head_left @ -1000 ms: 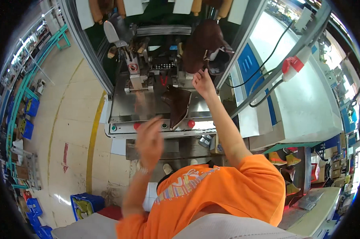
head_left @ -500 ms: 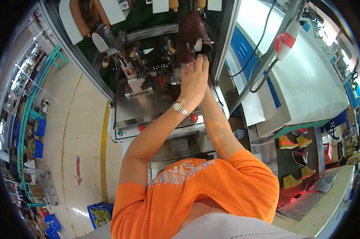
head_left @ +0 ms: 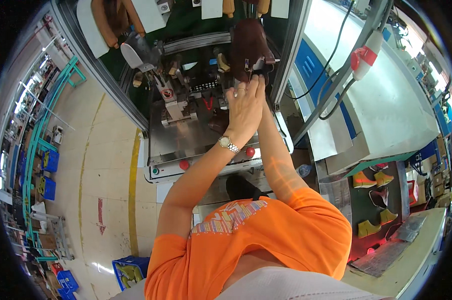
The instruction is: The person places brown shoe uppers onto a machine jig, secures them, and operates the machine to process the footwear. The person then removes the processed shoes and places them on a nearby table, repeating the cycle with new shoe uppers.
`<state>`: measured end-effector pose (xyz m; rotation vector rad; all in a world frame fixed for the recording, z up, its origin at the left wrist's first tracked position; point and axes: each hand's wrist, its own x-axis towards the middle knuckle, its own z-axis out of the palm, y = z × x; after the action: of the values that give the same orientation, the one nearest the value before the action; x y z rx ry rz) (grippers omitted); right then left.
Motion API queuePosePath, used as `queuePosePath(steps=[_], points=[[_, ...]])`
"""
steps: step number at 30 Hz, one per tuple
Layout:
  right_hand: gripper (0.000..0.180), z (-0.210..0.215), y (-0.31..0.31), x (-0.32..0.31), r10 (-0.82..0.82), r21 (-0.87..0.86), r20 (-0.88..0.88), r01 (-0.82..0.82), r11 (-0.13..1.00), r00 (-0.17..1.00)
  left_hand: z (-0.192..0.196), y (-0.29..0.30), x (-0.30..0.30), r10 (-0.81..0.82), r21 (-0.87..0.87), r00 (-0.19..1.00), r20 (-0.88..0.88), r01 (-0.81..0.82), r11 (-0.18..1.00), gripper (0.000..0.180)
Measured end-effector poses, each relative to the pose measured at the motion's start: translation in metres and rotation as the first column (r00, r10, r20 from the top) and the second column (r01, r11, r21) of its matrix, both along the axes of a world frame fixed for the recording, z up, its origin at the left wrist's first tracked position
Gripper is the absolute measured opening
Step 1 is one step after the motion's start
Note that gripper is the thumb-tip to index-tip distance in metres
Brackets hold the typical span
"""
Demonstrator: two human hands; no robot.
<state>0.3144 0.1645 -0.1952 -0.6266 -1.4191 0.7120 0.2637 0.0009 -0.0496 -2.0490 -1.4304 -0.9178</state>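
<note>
A dark brown leather boot [head_left: 248, 45] with a small metal buckle is up on the right side of the machine, its opening facing right. My left hand [head_left: 246, 107], with a metal-band watch at the wrist, is at the boot's near end. Its fingers bend against the leather there, and the thumb side is partly hidden. My right hand [head_left: 262, 92] comes up close behind the left one at the same end. Most of its fingers are covered by the left hand. A second brown leather piece [head_left: 218, 121] lies on the machine's metal bed, left of my hands.
Clamps and a post [head_left: 173, 102] stand on the bed at left. Two red buttons [head_left: 250, 152] line its front edge. A metal frame upright [head_left: 291, 45] rises close on the right. A red-and-white plug [head_left: 364, 56] hangs there. Yellow boots [head_left: 368, 229] stand at lower right.
The view has shifted slightly, so the machine sits lower and farther right. My hands stay at the boot's near end. A dark-clad leg or foot now shows below the machine's front edge.
</note>
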Motion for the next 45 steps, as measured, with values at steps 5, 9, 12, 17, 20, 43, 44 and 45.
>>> queuePosePath(steps=[5, 9, 12, 17, 20, 43, 44, 45], points=[[0.029, -0.026, 0.022, 0.009, -0.184, 0.058, 0.108, 0.179, 0.982, 0.977, 0.001, 0.001, 0.002, -0.034, -0.014, 0.999, 0.035, 0.034, 0.999, 0.046], [0.027, -0.027, 0.014, 0.001, 0.053, -0.082, -0.278, -0.079, 0.993, 0.959, -0.001, 0.001, 0.001, -0.025, -0.041, 0.999, 0.023, 0.026, 0.999, 0.045], [0.025, -0.016, 0.016, 0.005, 0.113, -0.258, -0.426, -0.241, 0.936, 0.898, 0.001, 0.002, 0.002, -0.019, -0.043, 1.0, 0.025, 0.02, 0.999, 0.045], [0.022, -0.012, 0.014, 0.017, 0.042, -0.152, -0.085, -0.055, 0.987, 0.995, -0.003, 0.005, 0.005, -0.02, -0.048, 0.998, 0.063, 0.023, 0.999, 0.046], [0.022, -0.004, 0.008, 0.017, 0.132, -0.254, -0.265, -0.201, 0.946, 0.955, -0.004, 0.003, 0.006, -0.033, -0.073, 0.997, 0.066, 0.038, 0.997, 0.048], [0.086, -0.153, -0.111, 0.197, -0.149, -0.579, 0.715, 0.698, 0.421, 0.683, -0.227, -0.099, -0.136, 0.468, -0.381, 0.036, 0.883, 0.637, 0.67, 0.035], [0.086, -0.156, -0.11, 0.197, -0.132, -0.55, 0.768, 0.752, 0.364, 0.626, -0.224, -0.103, -0.133, 0.46, -0.366, 0.022, 0.888, 0.64, 0.676, 0.033], [0.069, -0.117, -0.116, 0.156, -0.166, -0.305, 0.915, 0.9, 0.311, 0.367, -0.228, -0.114, -0.14, 0.436, -0.353, 0.016, 0.9, 0.612, 0.707, 0.033]])
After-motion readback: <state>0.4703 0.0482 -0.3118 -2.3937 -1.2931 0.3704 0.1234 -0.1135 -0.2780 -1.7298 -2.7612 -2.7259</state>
